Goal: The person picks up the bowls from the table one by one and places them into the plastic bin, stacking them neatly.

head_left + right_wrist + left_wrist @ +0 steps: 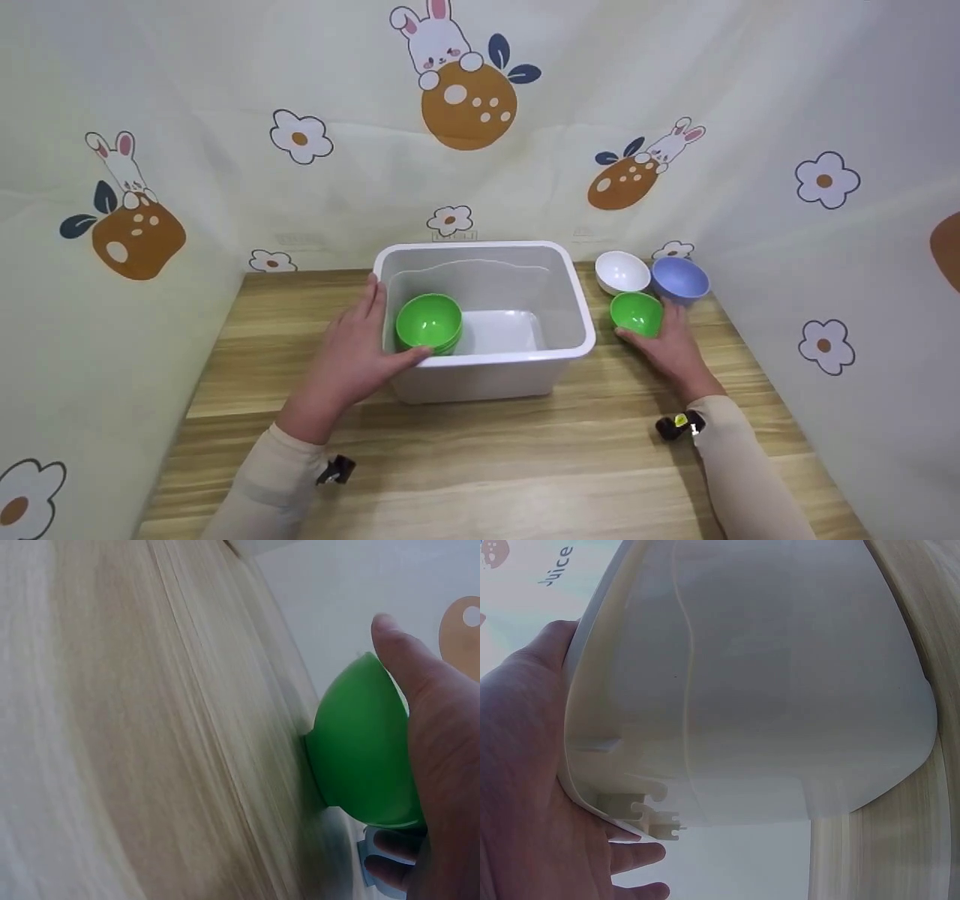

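Note:
My left hand (352,349) lies at the near-left corner of a white plastic bin (480,379). Its thumb rests along the front rim and its straight fingers lie against the left side, spread in the left wrist view. Inside the bin, at the left, stands a stack of green bowls (429,321). Right of the bin, my right hand (673,349) grips another green bowl (636,313), thumb at the near side and fingers round the right. In the right wrist view this bowl (364,746) appears upright at the tabletop; some fingers are partly hidden behind it.
A white bowl (622,271) and a blue bowl (680,279) stand side by side just behind the held bowl. The wooden table (480,472) meets printed cloth walls (337,195) at the back and both sides.

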`<control>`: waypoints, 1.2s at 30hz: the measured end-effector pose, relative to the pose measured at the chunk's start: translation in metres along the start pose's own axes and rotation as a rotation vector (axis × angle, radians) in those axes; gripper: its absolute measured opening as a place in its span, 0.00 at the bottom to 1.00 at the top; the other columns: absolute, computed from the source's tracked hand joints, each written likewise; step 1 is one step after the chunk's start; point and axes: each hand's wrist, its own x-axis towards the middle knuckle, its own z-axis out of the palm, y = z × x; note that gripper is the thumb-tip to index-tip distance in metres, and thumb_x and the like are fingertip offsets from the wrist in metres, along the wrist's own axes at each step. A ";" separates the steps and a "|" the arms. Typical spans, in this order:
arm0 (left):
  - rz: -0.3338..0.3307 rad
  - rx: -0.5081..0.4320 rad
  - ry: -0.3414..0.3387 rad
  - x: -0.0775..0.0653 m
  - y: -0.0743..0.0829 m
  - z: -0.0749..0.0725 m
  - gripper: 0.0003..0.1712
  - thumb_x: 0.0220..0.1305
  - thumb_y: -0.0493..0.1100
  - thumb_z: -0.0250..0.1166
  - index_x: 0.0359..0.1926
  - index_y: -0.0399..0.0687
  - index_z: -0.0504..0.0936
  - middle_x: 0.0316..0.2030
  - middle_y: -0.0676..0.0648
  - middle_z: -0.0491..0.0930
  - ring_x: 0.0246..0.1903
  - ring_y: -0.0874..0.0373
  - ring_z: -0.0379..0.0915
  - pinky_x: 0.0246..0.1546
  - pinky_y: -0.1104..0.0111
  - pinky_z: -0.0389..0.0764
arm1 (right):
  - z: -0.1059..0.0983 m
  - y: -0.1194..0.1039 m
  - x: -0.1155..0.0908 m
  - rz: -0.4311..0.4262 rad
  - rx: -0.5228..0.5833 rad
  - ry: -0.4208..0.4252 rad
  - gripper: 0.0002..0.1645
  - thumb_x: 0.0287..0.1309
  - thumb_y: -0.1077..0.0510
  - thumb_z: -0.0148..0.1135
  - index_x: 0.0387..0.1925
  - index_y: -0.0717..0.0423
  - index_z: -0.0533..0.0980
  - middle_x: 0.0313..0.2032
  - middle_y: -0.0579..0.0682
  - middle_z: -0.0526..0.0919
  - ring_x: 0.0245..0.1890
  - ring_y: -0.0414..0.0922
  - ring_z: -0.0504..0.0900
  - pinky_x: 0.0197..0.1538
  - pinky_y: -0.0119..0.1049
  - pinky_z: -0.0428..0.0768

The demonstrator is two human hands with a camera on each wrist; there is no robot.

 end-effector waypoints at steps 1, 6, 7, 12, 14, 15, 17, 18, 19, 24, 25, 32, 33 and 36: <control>-0.001 0.000 0.000 0.000 0.000 0.000 0.80 0.60 0.86 0.66 0.88 0.33 0.47 0.89 0.35 0.40 0.82 0.26 0.52 0.81 0.33 0.54 | 0.001 0.001 0.000 0.003 0.006 -0.004 0.77 0.58 0.33 0.83 0.86 0.71 0.49 0.79 0.77 0.57 0.80 0.72 0.58 0.81 0.71 0.58; 0.004 0.008 0.009 -0.001 0.002 -0.001 0.78 0.61 0.83 0.68 0.88 0.32 0.47 0.88 0.34 0.41 0.80 0.25 0.56 0.79 0.32 0.58 | 0.004 0.003 0.001 0.023 0.056 -0.013 0.80 0.56 0.36 0.86 0.86 0.73 0.46 0.80 0.76 0.55 0.80 0.71 0.58 0.82 0.68 0.58; 0.005 0.010 0.012 -0.001 0.002 -0.001 0.77 0.62 0.82 0.69 0.88 0.32 0.48 0.88 0.34 0.42 0.80 0.25 0.57 0.79 0.32 0.59 | 0.004 0.003 0.002 0.022 0.074 -0.010 0.79 0.56 0.37 0.86 0.85 0.73 0.46 0.80 0.76 0.55 0.80 0.71 0.59 0.82 0.68 0.58; 0.011 0.008 0.017 0.000 0.002 -0.001 0.76 0.63 0.81 0.69 0.88 0.32 0.48 0.88 0.33 0.42 0.79 0.25 0.58 0.78 0.32 0.60 | 0.007 0.005 0.003 0.023 0.111 0.009 0.77 0.54 0.41 0.88 0.84 0.73 0.49 0.78 0.75 0.59 0.79 0.70 0.62 0.81 0.65 0.60; 0.015 0.008 0.020 0.000 0.002 -0.001 0.77 0.62 0.82 0.68 0.88 0.32 0.49 0.88 0.32 0.43 0.79 0.25 0.58 0.77 0.31 0.61 | 0.008 0.006 0.003 0.025 0.112 0.010 0.77 0.55 0.41 0.88 0.84 0.74 0.49 0.77 0.75 0.60 0.78 0.70 0.63 0.81 0.66 0.61; 0.016 0.009 0.020 0.000 0.002 -0.001 0.77 0.62 0.83 0.68 0.88 0.32 0.49 0.88 0.32 0.43 0.79 0.25 0.58 0.77 0.31 0.61 | 0.008 0.007 0.003 0.025 0.114 0.008 0.77 0.55 0.40 0.88 0.84 0.74 0.49 0.77 0.75 0.60 0.77 0.70 0.64 0.81 0.66 0.61; 0.016 0.013 0.021 0.000 0.002 -0.001 0.78 0.61 0.84 0.67 0.88 0.32 0.49 0.88 0.32 0.43 0.79 0.24 0.59 0.77 0.31 0.62 | 0.008 0.008 0.003 0.025 0.118 0.006 0.77 0.54 0.40 0.88 0.84 0.74 0.50 0.76 0.75 0.61 0.77 0.70 0.65 0.80 0.66 0.62; 0.014 0.016 0.020 0.000 0.002 -0.001 0.78 0.61 0.85 0.66 0.88 0.32 0.48 0.88 0.32 0.43 0.79 0.24 0.59 0.77 0.31 0.62 | 0.009 0.008 0.003 0.027 0.118 0.007 0.77 0.54 0.40 0.88 0.84 0.73 0.50 0.76 0.75 0.61 0.76 0.70 0.65 0.80 0.66 0.63; 0.013 0.018 0.018 0.000 0.002 -0.001 0.79 0.61 0.85 0.66 0.88 0.32 0.48 0.88 0.32 0.43 0.79 0.24 0.59 0.77 0.31 0.62 | 0.009 0.009 0.004 0.025 0.117 0.006 0.76 0.54 0.40 0.88 0.84 0.73 0.50 0.76 0.75 0.61 0.76 0.70 0.65 0.80 0.66 0.63; 0.002 0.018 0.005 -0.001 0.002 -0.001 0.80 0.60 0.87 0.65 0.88 0.33 0.47 0.88 0.34 0.41 0.79 0.25 0.57 0.78 0.32 0.61 | 0.010 0.008 0.003 0.018 0.114 0.009 0.74 0.55 0.42 0.87 0.83 0.74 0.52 0.75 0.75 0.61 0.75 0.70 0.66 0.79 0.67 0.64; 0.005 0.017 0.007 -0.002 0.002 -0.001 0.80 0.60 0.87 0.65 0.88 0.33 0.47 0.88 0.33 0.42 0.79 0.25 0.58 0.77 0.31 0.61 | 0.011 0.007 0.003 0.020 0.115 0.010 0.73 0.55 0.42 0.88 0.83 0.74 0.52 0.75 0.75 0.61 0.74 0.70 0.66 0.79 0.67 0.64; 0.011 0.010 0.020 -0.002 0.001 0.000 0.77 0.62 0.81 0.69 0.88 0.33 0.48 0.88 0.33 0.43 0.79 0.24 0.58 0.77 0.31 0.61 | 0.011 0.009 0.002 0.030 0.092 0.005 0.75 0.56 0.39 0.86 0.84 0.73 0.50 0.74 0.76 0.61 0.74 0.71 0.65 0.79 0.68 0.63; 0.012 0.008 0.022 -0.002 0.001 0.000 0.76 0.63 0.80 0.70 0.88 0.33 0.48 0.88 0.33 0.43 0.79 0.24 0.58 0.77 0.31 0.61 | 0.011 0.009 0.002 0.027 0.087 0.008 0.74 0.57 0.39 0.86 0.84 0.73 0.51 0.74 0.75 0.61 0.74 0.70 0.66 0.79 0.68 0.63; 0.012 0.003 0.019 -0.001 0.001 0.001 0.75 0.63 0.78 0.72 0.88 0.32 0.48 0.88 0.33 0.42 0.80 0.24 0.57 0.78 0.32 0.59 | 0.012 0.011 0.002 0.004 0.093 0.022 0.71 0.57 0.40 0.86 0.83 0.72 0.54 0.70 0.74 0.64 0.70 0.68 0.69 0.77 0.67 0.66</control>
